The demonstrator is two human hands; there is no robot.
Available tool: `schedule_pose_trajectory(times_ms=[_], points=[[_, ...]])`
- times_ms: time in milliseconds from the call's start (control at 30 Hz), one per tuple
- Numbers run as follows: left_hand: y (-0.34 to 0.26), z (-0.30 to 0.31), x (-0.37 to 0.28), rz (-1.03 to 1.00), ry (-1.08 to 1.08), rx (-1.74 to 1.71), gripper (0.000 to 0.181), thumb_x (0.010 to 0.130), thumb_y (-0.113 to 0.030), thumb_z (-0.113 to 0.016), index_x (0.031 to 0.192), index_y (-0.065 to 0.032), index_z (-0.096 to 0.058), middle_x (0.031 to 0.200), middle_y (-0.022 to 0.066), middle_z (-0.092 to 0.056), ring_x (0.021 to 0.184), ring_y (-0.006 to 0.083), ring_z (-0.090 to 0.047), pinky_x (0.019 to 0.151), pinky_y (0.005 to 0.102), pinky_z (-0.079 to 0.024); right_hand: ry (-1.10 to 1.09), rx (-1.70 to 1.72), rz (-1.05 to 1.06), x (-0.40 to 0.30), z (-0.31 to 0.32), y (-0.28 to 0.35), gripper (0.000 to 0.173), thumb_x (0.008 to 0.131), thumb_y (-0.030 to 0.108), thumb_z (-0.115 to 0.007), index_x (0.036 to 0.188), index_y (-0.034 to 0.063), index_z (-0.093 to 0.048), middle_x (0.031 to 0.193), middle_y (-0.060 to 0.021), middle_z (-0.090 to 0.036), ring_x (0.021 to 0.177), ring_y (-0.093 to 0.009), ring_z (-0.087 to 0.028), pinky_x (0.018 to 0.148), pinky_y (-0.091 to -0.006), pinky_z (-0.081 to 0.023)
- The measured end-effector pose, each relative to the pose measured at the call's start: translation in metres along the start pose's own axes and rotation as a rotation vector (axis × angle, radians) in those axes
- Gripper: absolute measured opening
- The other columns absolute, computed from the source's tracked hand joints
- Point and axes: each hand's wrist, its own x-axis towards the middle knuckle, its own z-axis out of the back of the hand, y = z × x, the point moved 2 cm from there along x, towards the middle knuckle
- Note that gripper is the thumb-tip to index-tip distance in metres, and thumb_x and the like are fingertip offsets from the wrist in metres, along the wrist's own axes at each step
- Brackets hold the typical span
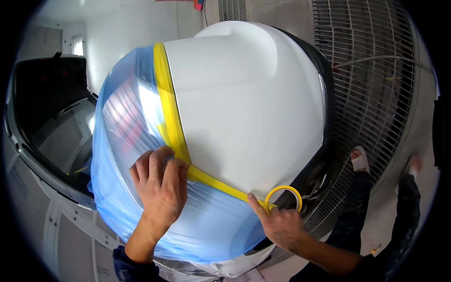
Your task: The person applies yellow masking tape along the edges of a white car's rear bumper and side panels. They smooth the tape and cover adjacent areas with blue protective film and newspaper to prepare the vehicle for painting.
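Observation:
A white car hood (232,116) lies before me, bordered by yellow masking tape (172,127) along its windshield edge and its near side. Blue translucent masking film (208,218) covers the windshield and the near fender. My left hand (162,187) is over the film, its curled fingertips at the tape by the hood's corner; whether they pinch anything is hidden. My right hand (283,225) holds a roll of yellow masking tape (300,197) near the hood's front corner. Its extended index finger touches the tape strip along the near edge.
Metal floor grating (356,88) lies past the dark front bumper (327,102), with a hose (373,58) across it. My legs in dark trousers (352,211) are at the lower right. A grey vehicle panel with a window (63,130) stands at left, near a white wall (130,28).

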Motion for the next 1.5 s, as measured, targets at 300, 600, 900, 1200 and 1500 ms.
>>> schedule_pose_trajectory(times_ms=[300, 600, 900, 1200, 1500], points=[[0.017, -0.002, 0.001, 0.026, 0.166, -0.074, 0.024, 0.078, -0.007, -0.077, 0.096, -0.009, -0.061, 0.117, 0.0103, -0.056, 0.113, 0.0336, -0.047, 0.095, 0.0475, -0.032, 0.052, 0.064, 0.027, 0.003, -0.002, 0.003, 0.054, 0.101, 0.025, -0.06, 0.152, 0.0113, -0.047, 0.05, 0.003, -0.042, 0.038, -0.005, -0.032, 0.035, -0.0262, -0.032], [0.006, -0.003, -0.004, 0.017, 0.134, 0.173, 0.022, 0.081, -0.011, -0.078, 0.098, -0.0129, -0.064, 0.124, 0.0081, -0.052, 0.12, 0.0317, -0.043, 0.098, 0.0486, -0.028, 0.088, 0.102, 0.054, 0.008, 0.008, -0.003, 0.051, 0.101, 0.022, -0.06, 0.148, 0.0069, -0.051, 0.054, 0.0023, -0.045, 0.04, -0.006, -0.039, 0.036, -0.0255, -0.036], [0.032, -0.012, -0.022, -0.333, 0.067, 0.067, 0.041, 0.071, -0.008, -0.077, 0.103, -0.034, -0.075, 0.113, -0.0004, -0.047, 0.116, 0.0267, -0.041, 0.093, 0.0431, -0.034, -0.004, 0.148, 0.015, 0.008, 0.017, -0.003, 0.047, 0.101, 0.019, -0.061, 0.146, 0.0076, -0.055, 0.055, 0.0032, -0.046, 0.041, -0.006, -0.037, 0.037, -0.0249, -0.037], [0.023, -0.016, -0.02, -0.297, 0.079, -0.051, 0.043, 0.061, -0.006, -0.073, 0.1, -0.0239, -0.075, 0.11, 0.0018, -0.048, 0.114, 0.0271, -0.042, 0.092, 0.0431, -0.034, 0.04, 0.178, 0.008, 0.009, 0.02, -0.006, 0.047, 0.102, 0.021, -0.06, 0.147, 0.0098, -0.054, 0.055, 0.0025, -0.047, 0.042, -0.006, -0.038, 0.039, -0.0237, -0.038], [0.006, -0.015, -0.022, -0.334, 0.156, -0.02, 0.036, 0.063, -0.009, -0.07, 0.098, -0.0176, -0.072, 0.113, 0.0022, -0.059, 0.109, 0.0258, -0.048, 0.091, 0.0399, -0.034, -0.108, -0.154, 0.097, 0.002, -0.011, -0.004, 0.049, 0.104, 0.024, -0.056, 0.15, 0.0118, -0.05, 0.054, 0.0033, -0.036, 0.045, -0.007, -0.031, 0.037, -0.0252, -0.035]])
